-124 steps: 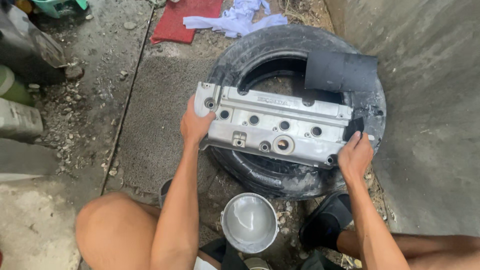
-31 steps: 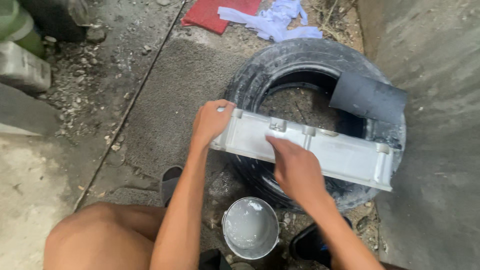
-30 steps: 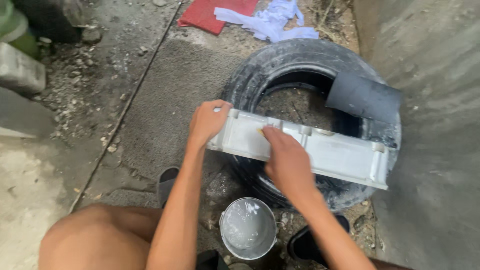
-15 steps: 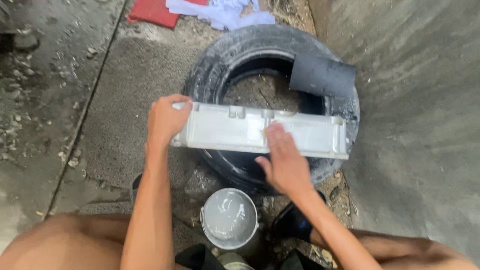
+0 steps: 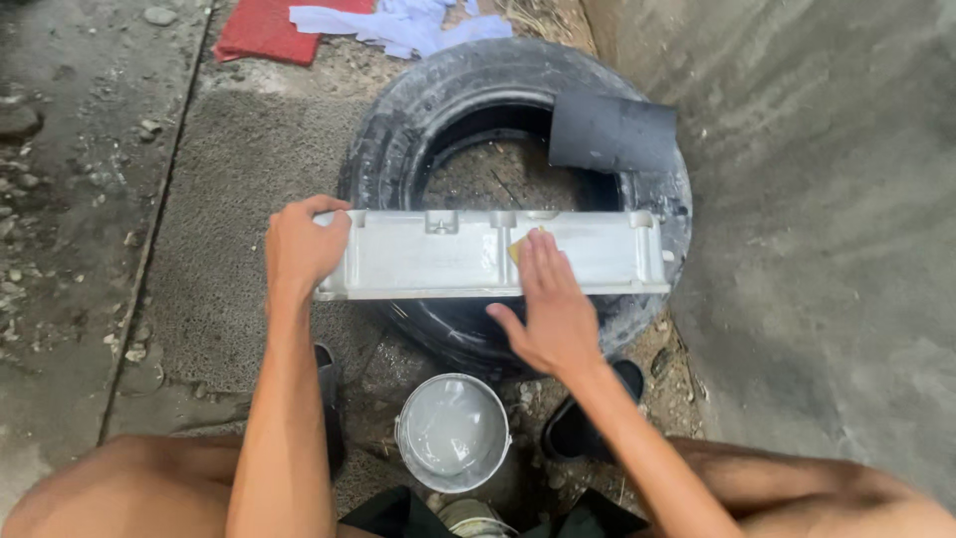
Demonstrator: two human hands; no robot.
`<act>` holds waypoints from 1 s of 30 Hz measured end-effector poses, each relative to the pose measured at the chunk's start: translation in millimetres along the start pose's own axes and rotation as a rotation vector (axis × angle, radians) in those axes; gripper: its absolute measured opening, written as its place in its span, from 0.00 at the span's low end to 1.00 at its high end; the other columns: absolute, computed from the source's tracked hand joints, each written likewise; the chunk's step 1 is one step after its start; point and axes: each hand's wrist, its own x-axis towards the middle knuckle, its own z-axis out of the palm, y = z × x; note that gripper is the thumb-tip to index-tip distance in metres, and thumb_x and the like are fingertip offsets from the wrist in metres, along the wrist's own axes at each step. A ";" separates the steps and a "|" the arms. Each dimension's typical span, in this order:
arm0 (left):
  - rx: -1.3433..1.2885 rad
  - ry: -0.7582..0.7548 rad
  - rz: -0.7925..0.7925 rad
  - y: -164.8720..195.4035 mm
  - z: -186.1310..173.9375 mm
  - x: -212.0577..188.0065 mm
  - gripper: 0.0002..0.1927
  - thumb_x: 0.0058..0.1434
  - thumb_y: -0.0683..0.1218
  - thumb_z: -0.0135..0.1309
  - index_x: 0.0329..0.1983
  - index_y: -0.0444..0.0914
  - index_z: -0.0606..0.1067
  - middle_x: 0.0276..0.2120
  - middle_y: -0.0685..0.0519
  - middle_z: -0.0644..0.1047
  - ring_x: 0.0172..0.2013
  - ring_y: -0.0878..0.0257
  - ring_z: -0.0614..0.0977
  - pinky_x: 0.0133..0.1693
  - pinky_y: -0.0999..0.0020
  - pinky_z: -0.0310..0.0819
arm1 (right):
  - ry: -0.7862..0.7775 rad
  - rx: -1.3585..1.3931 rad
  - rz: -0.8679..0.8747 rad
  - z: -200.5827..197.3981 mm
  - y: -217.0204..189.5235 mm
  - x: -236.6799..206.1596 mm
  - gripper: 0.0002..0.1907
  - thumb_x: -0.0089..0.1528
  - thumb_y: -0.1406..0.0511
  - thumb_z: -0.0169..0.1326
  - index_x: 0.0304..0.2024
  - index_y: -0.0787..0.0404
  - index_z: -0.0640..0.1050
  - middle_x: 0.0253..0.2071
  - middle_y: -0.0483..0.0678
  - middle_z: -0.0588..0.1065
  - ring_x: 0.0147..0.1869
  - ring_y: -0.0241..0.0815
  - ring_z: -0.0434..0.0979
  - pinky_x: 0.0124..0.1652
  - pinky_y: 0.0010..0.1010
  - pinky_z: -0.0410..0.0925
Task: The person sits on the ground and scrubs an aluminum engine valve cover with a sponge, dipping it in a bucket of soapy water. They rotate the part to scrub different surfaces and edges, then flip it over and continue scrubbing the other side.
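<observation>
Working over: a long silver metal engine cover (image 5: 438,261) laid across the top of a black rubber tyre (image 5: 398,130) that lies flat on the concrete ground (image 5: 239,169).
Left hand: the left hand (image 5: 299,249) grips the cover's left end, fingers curled over the top corner and thumb against the near face.
Right hand: the right hand (image 5: 548,304) lies flat on the cover's near face right of centre, fingers together and stretched forward, pressing a small yellow pad (image 5: 520,243) that peeks out at the fingertips.
Cover position: it stands on its long edge, spanning the tyre's hole from the left wall to the right wall, flanged rim along the bottom.
On the tyre: a dark flat sheet (image 5: 612,132) rests on the far right of the tyre, partly over the hole.
Below the tyre: a small metal pail (image 5: 453,430) holding pale cloudy liquid sits between the person's bare knees, just beside a black sandal (image 5: 578,428).
Far side: a red cloth (image 5: 261,32) and pale blue rags (image 5: 398,22) lie on the ground beyond the tyre.
Right edge: a grey concrete wall (image 5: 817,179) rises close beside the tyre.
</observation>
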 end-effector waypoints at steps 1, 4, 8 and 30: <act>-0.018 0.012 0.007 -0.4 0.5 -1.0 0.16 0.55 0.50 0.54 0.44 0.46 0.85 0.39 0.37 0.82 0.43 0.42 0.84 0.49 0.53 0.77 | -0.013 -0.024 0.067 -6.4 10.4 -2.9 0.46 0.64 0.46 0.51 0.71 0.73 0.57 0.75 0.65 0.53 0.80 0.61 0.48 0.73 0.46 0.46; -0.013 0.023 0.004 1.5 2.5 -4.6 0.16 0.56 0.51 0.55 0.44 0.46 0.85 0.38 0.37 0.82 0.42 0.42 0.84 0.49 0.53 0.77 | 0.027 -0.115 0.159 -20.7 38.8 -4.3 0.44 0.65 0.47 0.50 0.71 0.71 0.58 0.76 0.63 0.54 0.81 0.59 0.49 0.75 0.46 0.45; 0.006 -0.014 -0.044 4.0 0.6 -7.2 0.16 0.56 0.50 0.54 0.45 0.46 0.85 0.37 0.37 0.82 0.42 0.42 0.85 0.48 0.54 0.77 | 0.118 -0.044 0.188 -5.8 14.2 0.9 0.48 0.63 0.49 0.53 0.70 0.79 0.56 0.74 0.70 0.53 0.79 0.65 0.48 0.71 0.46 0.48; 0.012 0.059 0.028 -0.5 0.3 -13.7 0.16 0.57 0.52 0.55 0.46 0.46 0.84 0.38 0.34 0.81 0.43 0.39 0.84 0.49 0.52 0.77 | 0.211 -0.216 0.078 -36.6 32.1 -16.1 0.34 0.66 0.58 0.54 0.68 0.72 0.65 0.72 0.64 0.64 0.78 0.60 0.59 0.72 0.54 0.46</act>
